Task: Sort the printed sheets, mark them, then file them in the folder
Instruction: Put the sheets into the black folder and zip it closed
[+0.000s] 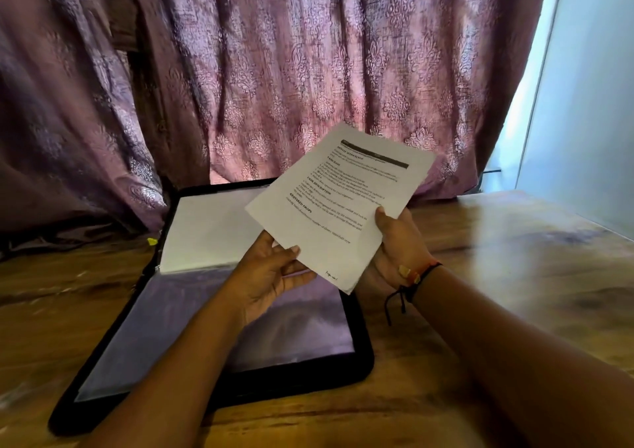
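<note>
Left hand (271, 276) and right hand (394, 241) each pinch the printed sheets (343, 200) by the near edge, raised above the open folder (362, 362) (likely checking the mark before filing)

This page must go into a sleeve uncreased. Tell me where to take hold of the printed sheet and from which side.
Take the printed sheet by the blank margins either side of its near corner, coming from the near side, as the left hand and right hand do. It is thin and tilted above the open folder; two grips keep it flat.
</note>
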